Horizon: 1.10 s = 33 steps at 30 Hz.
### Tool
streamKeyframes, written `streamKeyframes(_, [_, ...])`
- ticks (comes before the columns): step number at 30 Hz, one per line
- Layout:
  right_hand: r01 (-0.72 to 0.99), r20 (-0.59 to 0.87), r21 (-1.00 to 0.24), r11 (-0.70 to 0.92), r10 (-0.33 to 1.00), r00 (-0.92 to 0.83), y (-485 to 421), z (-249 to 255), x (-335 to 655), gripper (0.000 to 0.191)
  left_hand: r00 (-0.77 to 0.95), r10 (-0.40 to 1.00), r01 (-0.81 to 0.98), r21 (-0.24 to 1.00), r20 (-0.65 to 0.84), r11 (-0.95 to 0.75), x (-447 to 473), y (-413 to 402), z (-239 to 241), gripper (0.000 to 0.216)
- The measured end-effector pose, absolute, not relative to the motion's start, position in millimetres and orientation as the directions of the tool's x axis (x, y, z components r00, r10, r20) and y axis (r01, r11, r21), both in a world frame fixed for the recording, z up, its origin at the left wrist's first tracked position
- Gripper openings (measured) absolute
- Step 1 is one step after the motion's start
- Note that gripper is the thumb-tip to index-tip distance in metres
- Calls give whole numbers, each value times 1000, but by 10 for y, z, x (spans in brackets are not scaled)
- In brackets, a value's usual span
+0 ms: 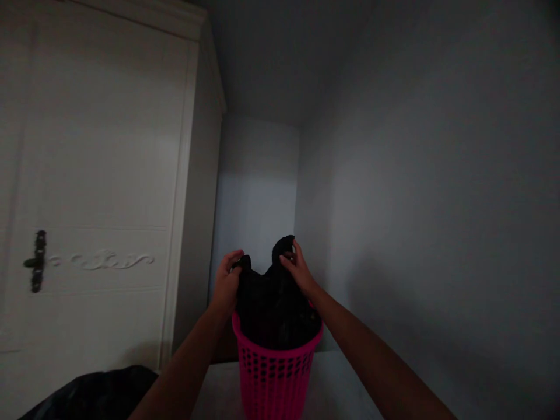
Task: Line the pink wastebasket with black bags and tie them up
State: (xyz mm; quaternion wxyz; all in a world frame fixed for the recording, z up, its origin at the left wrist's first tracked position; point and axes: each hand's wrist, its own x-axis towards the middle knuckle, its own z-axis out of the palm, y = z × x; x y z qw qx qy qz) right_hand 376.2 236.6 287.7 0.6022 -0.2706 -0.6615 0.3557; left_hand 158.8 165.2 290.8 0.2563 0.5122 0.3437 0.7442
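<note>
1. Head view, the landmark: take the pink basket (275, 373) as your reference. It stands upright at the bottom middle of the picture on a pale surface, and its wall is pierced with rows of round holes.

2. Head view, the thing in hand: a black cloth (273, 303) fills the mouth of the basket and bulges up above its rim in two peaks. Its lower part sits inside the basket, out of sight.

3. Head view, your left hand (227, 286): it is above the basket's left rim, fingers curled shut on the cloth's left peak.

4. Head view, your right hand (297, 268): it is above the basket, slightly right of its middle, fingers pinched on the taller right peak.

5. How it should handle, as a judgement: the cloth looks soft and limp, light and unbreakable. It will sag and bunch wherever you do not support it, and folds may drag on the basket's rim. The two raised peaks are the sensible places to grip, well apart, with a full pinch of fabric rather than a thin edge.

6. Head view, the surroundings: left of the basket stands a white wardrobe door (100, 192) with a dark handle (37, 261). Behind and right of the basket are bare grey walls. A dark heap (94, 394) lies low and left of the basket; the light is too dim to tell what it is.
</note>
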Motion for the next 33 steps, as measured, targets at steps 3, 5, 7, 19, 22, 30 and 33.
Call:
streamKeyframes(3, [-19,603,-777,629,735,-312,2214,2965,3507,132,-262,720,-38,739,642,-673,1724,1637,3129,46])
streamKeyframes(5, [2,648,-708,707,651,-395,2147,3024,3376,129,-178,696,-12,705,696,-709,1830,1599,3252,43])
streamKeyframes(7, [36,709,-624,781,584,-396,2119,3091,3312,96,-89,655,33,659,751,-751,1913,1525,3332,42])
streamKeyframes(19, [192,793,-609,770,601,101,2274,3795,3766,25,75,546,535,428,835,-728,1819,730,2266,25])
streamKeyframes(22, [209,823,-562,800,519,229,2237,4085,3966,29,271,534,631,271,801,-727,1858,653,1932,30])
streamKeyframes(30, [361,850,-387,848,176,497,1748,4927,4800,21,376,619,723,199,690,-661,1892,740,1733,9])
streamKeyframes(33, [427,858,-338,839,89,506,1505,5067,5019,18,333,620,735,217,710,-643,1883,810,1704,13])
